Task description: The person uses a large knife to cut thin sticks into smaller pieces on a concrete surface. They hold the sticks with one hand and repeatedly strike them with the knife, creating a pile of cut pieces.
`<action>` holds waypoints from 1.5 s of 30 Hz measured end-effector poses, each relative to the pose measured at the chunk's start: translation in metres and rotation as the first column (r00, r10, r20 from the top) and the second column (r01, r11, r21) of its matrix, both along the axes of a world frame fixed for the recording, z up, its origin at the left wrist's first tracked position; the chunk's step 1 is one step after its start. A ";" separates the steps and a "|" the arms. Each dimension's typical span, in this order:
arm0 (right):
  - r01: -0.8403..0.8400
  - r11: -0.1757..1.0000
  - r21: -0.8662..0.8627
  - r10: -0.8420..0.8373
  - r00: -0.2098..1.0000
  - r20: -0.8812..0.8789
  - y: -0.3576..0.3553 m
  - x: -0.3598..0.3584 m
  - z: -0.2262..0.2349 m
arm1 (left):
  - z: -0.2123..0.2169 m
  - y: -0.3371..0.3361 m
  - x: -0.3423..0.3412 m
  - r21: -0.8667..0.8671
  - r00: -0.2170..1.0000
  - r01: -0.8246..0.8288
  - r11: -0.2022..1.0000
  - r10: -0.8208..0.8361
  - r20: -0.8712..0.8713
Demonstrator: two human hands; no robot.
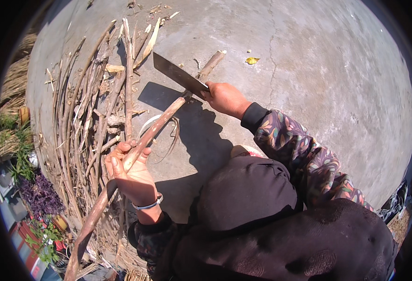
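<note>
My left hand [133, 175] is turned palm up, with its fingers curled round a long, thick brown branch [156, 125]. The branch slants from the lower left up to the middle, and a strip of bark curls off near it. My right hand [227, 99] grips a wide, dark-bladed cleaver [178, 74] by its handle. The blade hangs just past the branch's upper end; whether it touches the wood I cannot tell. Beyond the blade a short, thick piece of wood [213, 63] lies on the ground, partly hidden by the cleaver.
A long pile of sticks [86, 107] covers the concrete ground [327, 70] at the left. Split pieces [152, 40] lie at its far end. A yellow leaf [252, 61] lies beyond my right hand. Potted plants [39, 194] and dry straw bundles [16, 79] line the left edge.
</note>
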State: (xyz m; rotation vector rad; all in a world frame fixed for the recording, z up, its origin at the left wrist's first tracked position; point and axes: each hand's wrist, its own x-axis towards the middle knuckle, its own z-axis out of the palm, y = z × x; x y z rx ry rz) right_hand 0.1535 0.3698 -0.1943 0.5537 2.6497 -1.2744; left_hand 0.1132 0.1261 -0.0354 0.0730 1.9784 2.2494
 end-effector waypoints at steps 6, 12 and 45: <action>0.001 1.000 -0.030 -0.001 1.000 0.013 0.004 0.000 0.001 | 0.010 0.019 0.004 0.038 0.996 -0.010 0.999 0.013 -0.093; 0.052 0.993 -0.110 -0.053 0.999 -0.006 0.006 0.002 -0.007 | 0.011 0.023 -0.001 0.055 0.980 0.141 0.988 -0.132 -0.146; -0.017 0.998 0.065 0.013 0.998 0.059 -0.014 0.006 0.042 | -0.004 -0.004 -0.013 0.047 0.933 0.316 0.948 -0.301 -0.198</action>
